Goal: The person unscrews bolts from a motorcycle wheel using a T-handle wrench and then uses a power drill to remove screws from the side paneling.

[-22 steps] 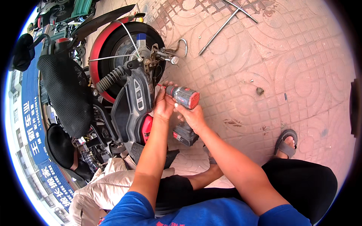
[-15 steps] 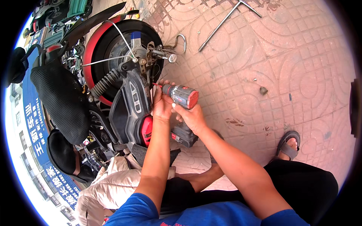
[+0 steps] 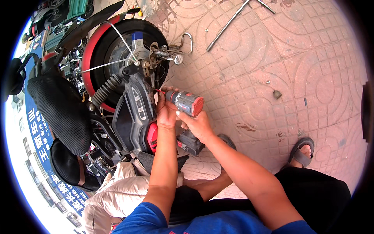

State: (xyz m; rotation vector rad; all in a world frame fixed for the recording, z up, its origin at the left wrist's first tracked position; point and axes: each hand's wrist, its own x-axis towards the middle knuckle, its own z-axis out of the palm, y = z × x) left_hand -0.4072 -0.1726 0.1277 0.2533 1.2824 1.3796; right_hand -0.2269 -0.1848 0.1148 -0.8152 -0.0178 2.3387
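My right hand (image 3: 198,125) is closed round the grip of a red and grey cordless drill (image 3: 187,103). Its dark battery (image 3: 190,142) sits below the grip. My left hand (image 3: 167,113) cups the drill's nose from beneath, its fingertips showing past the far side of the chuck. From the chuck a red bit (image 3: 160,91) points left at the lower edge of a scooter's dark side cover (image 3: 136,100). Where the bit's tip meets the scooter is too small to make out. Above the hands are the rear wheel (image 3: 117,50) and a coil-spring shock absorber (image 3: 105,91).
A long metal T-shaped wrench (image 3: 229,27) lies on the pink paving (image 3: 249,78). A small round dark part (image 3: 277,94) rests farther right. The scooter's black mesh seat cover (image 3: 58,113) is at left. A beige padded cover (image 3: 120,195) lies close to my left arm.
The view has shifted slightly, so the scooter appears a little farther left. Both hands and the drill keep nearly the same place against the side cover.
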